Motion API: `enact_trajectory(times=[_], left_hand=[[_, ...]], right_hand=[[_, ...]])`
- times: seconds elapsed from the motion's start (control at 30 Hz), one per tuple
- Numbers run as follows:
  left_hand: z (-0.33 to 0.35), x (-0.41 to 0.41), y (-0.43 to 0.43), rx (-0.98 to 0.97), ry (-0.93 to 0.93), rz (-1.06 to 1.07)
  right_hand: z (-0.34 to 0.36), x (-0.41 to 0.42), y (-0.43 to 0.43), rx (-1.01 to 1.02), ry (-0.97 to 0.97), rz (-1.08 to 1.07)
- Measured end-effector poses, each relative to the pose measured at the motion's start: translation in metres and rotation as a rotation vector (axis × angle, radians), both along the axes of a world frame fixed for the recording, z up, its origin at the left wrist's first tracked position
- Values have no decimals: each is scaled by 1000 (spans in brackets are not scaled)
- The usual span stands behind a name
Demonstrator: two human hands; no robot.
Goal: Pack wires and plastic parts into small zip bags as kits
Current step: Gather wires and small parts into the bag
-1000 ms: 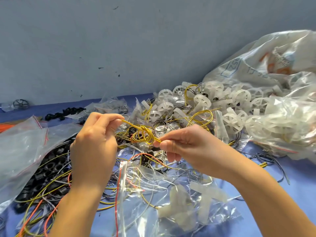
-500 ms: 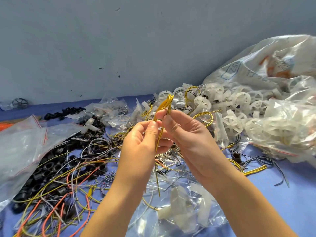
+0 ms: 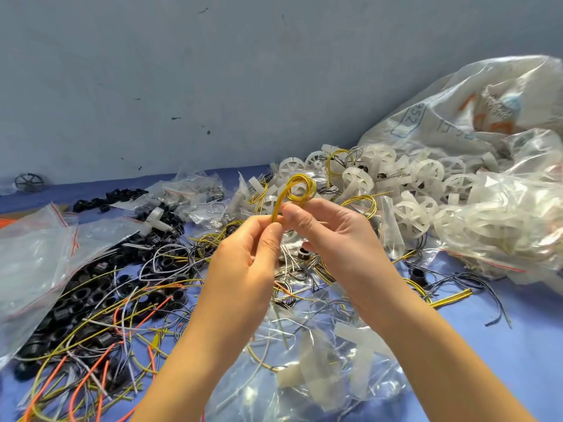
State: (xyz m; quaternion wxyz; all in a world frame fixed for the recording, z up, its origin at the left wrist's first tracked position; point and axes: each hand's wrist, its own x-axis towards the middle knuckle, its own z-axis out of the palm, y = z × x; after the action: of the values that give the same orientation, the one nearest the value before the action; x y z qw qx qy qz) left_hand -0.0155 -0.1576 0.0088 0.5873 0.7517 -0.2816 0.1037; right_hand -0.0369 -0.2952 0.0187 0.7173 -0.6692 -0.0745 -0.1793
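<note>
A bundle of yellow wire (image 3: pixel 297 190) is bent into a small loop above my fingertips. My left hand (image 3: pixel 243 269) pinches the wire's lower strands between thumb and forefinger. My right hand (image 3: pixel 332 236) grips the same wire where the loop crosses. Below my wrists lies a clear zip bag (image 3: pixel 320 370) with white plastic parts and wires inside. Loose yellow, orange and grey wires (image 3: pixel 100 339) spread over the blue table at lower left.
White plastic wheels (image 3: pixel 420 184) pile up at the right, partly inside a large clear bag (image 3: pixel 487 153). Black rings (image 3: pixel 76 296) lie at the left beside an empty-looking zip bag (image 3: pixel 33 263). Small filled bags (image 3: pixel 195 193) sit near the grey wall.
The hands came together from a spread hold. The yellow wire, first stretched between them and then folded upright, is now curled into a round loop above the fingertips.
</note>
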Motion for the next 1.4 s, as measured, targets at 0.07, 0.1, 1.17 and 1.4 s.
enact_trajectory(times=[0.07, 0.1, 1.17, 1.4], left_hand=[[0, 3, 5, 121, -147, 97], [1, 5, 8, 181, -208, 133], [-24, 0, 167, 763, 505, 56], [-19, -8, 147, 540, 732, -190]], right_hand=[[1, 0, 0, -23, 20, -51], [1, -1, -1, -18, 35, -67], [-27, -11, 40, -876, -38, -32], [-30, -10, 57, -1103, -70, 70]])
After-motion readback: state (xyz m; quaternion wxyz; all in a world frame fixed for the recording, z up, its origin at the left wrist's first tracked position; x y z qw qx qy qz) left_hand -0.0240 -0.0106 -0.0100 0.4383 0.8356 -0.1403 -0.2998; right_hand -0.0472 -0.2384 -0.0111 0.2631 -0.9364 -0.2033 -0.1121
